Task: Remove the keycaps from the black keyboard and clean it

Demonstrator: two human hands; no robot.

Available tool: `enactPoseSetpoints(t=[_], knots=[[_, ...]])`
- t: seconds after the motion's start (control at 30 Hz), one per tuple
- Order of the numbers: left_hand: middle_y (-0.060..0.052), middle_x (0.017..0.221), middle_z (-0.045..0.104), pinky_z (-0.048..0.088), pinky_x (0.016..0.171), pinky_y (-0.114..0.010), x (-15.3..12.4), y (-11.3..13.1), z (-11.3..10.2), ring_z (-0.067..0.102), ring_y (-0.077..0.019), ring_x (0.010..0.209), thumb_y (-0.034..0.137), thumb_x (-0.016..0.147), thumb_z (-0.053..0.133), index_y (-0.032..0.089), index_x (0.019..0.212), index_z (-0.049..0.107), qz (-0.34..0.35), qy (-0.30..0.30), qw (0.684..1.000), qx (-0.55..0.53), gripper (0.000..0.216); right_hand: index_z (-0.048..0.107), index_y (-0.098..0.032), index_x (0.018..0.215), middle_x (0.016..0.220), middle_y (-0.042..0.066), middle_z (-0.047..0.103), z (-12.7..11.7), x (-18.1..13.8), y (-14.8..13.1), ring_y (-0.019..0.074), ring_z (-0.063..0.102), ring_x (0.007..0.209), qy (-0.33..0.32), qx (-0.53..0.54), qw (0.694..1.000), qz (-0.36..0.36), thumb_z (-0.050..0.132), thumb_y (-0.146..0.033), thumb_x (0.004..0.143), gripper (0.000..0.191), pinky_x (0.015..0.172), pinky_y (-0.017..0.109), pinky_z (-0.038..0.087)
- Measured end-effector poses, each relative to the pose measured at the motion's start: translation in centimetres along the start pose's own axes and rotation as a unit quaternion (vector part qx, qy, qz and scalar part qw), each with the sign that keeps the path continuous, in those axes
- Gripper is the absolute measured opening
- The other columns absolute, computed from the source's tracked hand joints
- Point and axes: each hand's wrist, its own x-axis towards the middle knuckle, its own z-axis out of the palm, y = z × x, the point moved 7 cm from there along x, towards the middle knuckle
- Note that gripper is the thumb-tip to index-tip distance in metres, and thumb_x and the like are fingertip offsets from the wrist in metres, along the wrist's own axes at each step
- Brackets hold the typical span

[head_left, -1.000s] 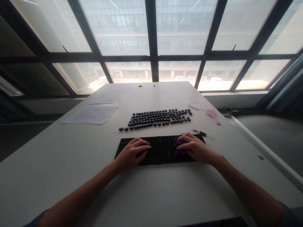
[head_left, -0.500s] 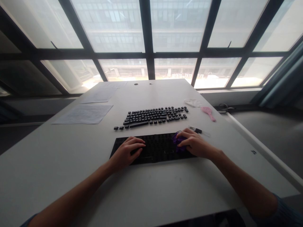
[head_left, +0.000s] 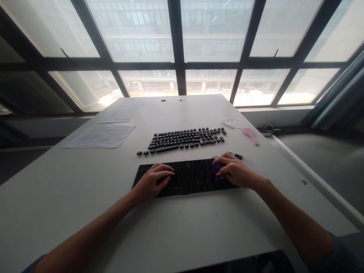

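Observation:
A black keyboard (head_left: 189,176) with its keycaps off lies crosswise in front of me. My left hand (head_left: 155,181) rests on its left part, fingers stretched out and holding nothing. Toward the keyboard's right end, my right hand (head_left: 238,172) has its fingers curled over a soft purple lump (head_left: 218,169) pressed on the key area; whether it is cloth or gel I cannot tell. Behind the keyboard, the loose black keycaps (head_left: 182,139) are laid out in rows. Just beyond my right hand is a wire keycap puller (head_left: 239,156) with a black handle, partly hidden.
A pink brush (head_left: 249,135) and a clear plastic bag (head_left: 231,123) lie at the table's right side. Sheets of paper (head_left: 101,137) are on the left. The white table (head_left: 176,231) reaches toward the windows. A dark object (head_left: 250,263) shows at the near edge.
My right hand has shifted slightly to the right along the keyboard with the purple lump, which looks more bunched under the fingers. My left hand has stayed in place.

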Motion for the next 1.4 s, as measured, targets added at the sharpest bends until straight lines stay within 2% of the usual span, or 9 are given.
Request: enactPoseSetpoints(t=[0.07,0.23,0.47,0.67,0.83,0.93,1.13,1.4], knots=[[-0.008,0.114,0.067,0.048,0.096,-0.038,0.0,0.1,0.0,0.057,-0.0217,0.109,0.023,0.094,0.054,0.022,0.106,0.071,0.0,0.001,1.0,-0.002,0.021,0.08,-0.031,0.092,0.127,0.0,0.064,-0.1,-0.1,0.2,0.0248,0.051,0.115,-0.002,-0.006,1.0,0.003,0.059,0.006,0.074,0.047,0.1,0.044,0.048],[-0.007,0.114,0.067,0.048,0.096,-0.038,0.1,0.1,-0.1,0.057,-0.0216,0.108,0.023,0.094,0.054,0.023,0.106,0.071,-0.003,0.0,1.0,-0.004,0.021,0.076,-0.033,0.111,0.139,0.001,0.056,0.6,0.1,-0.6,0.0255,0.051,0.115,-0.014,-0.016,1.0,-0.014,0.059,0.002,0.078,0.051,0.1,0.045,0.048],[-0.007,0.114,0.067,0.048,0.096,-0.038,0.1,0.2,-0.1,0.057,-0.0214,0.109,0.023,0.094,0.054,0.023,0.106,0.071,-0.003,-0.002,1.0,-0.004,0.021,0.078,-0.036,0.101,0.134,-0.002,0.059,-0.3,-1.5,1.1,0.0262,0.05,0.119,-0.013,-0.028,0.999,0.016,0.058,0.002,0.077,0.049,0.1,0.046,0.048],[-0.007,0.114,0.065,0.047,0.096,-0.038,0.2,0.2,0.1,0.056,-0.0211,0.108,0.023,0.094,0.054,0.023,0.106,0.071,0.003,-0.016,1.0,0.002,0.02,0.07,-0.035,0.121,0.147,0.001,0.048,0.9,-0.8,-0.9,0.0272,0.05,0.116,-0.025,-0.057,0.998,-0.01,0.056,-0.002,0.082,0.053,0.101,0.05,0.046],[-0.007,0.112,0.066,0.048,0.096,-0.039,0.2,0.0,0.0,0.057,-0.0214,0.108,0.023,0.094,0.053,0.023,0.105,0.071,0.001,-0.01,1.0,-0.003,0.021,0.074,-0.036,0.114,0.142,0.001,0.052,-0.1,-2.0,-0.1,0.0278,0.049,0.119,-0.015,-0.071,0.997,0.013,0.055,-0.004,0.085,0.047,0.1,0.05,0.047],[-0.007,0.11,0.066,0.049,0.095,-0.039,0.3,0.3,-0.1,0.057,-0.0214,0.106,0.023,0.093,0.054,0.023,0.105,0.071,0.0,-0.011,1.0,-0.007,0.02,0.073,-0.037,0.116,0.143,0.001,0.052,-0.3,-2.6,0.3,0.0276,0.05,0.118,-0.012,-0.078,0.997,0.018,0.054,-0.003,0.085,0.05,0.097,0.05,0.048],[-0.007,0.108,0.066,0.049,0.094,-0.038,0.4,0.4,0.0,0.058,-0.0209,0.105,0.023,0.092,0.056,0.023,0.105,0.069,-0.002,-0.019,1.0,-0.01,0.019,0.069,-0.035,0.124,0.152,0.003,0.042,1.2,-0.6,-1.8,0.028,0.049,0.118,-0.036,-0.086,0.996,-0.016,0.053,-0.004,0.085,0.052,0.099,0.052,0.046],[-0.006,0.109,0.066,0.048,0.095,-0.039,0.3,0.0,0.1,0.057,-0.0208,0.105,0.023,0.092,0.056,0.023,0.106,0.07,-0.004,-0.02,1.0,-0.019,0.019,0.068,-0.04,0.124,0.149,-0.001,0.045,-0.2,-3.1,0.9,0.0273,0.05,0.118,-0.027,-0.079,0.996,0.036,0.052,-0.005,0.086,0.054,0.099,0.05,0.047]])
